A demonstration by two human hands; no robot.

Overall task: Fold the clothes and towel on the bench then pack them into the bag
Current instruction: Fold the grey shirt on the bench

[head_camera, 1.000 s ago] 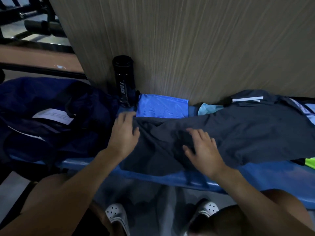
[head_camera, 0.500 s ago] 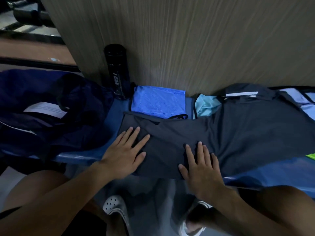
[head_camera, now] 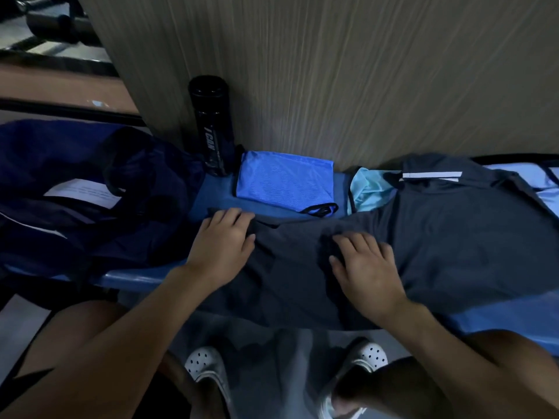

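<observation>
A dark grey garment (head_camera: pixel 453 237) lies spread along the blue bench (head_camera: pixel 139 278), its near part hanging over the front edge. My left hand (head_camera: pixel 222 249) is at its left end, fingers curled over the upper edge of the cloth. My right hand (head_camera: pixel 366 267) rests near the garment's middle, fingers bent into the fabric, which wrinkles beside them. A folded bright blue cloth (head_camera: pixel 284 182) sits behind the garment against the wall. A light blue cloth (head_camera: pixel 367 189) peeks out to its right. The open navy bag (head_camera: pixel 90 192) lies on the bench at the left.
A black bottle (head_camera: pixel 211 125) stands against the wooden wall panel (head_camera: pixel 332 71) between the bag and the blue cloth. A pale blue and white garment (head_camera: pixel 544 182) lies at the far right. My knees and white shoes (head_camera: pixel 205 364) are below the bench edge.
Both hands lay flat on the near part of the garment half a second ago. They have since slid up towards the wall, and the fingers are now curled into the cloth.
</observation>
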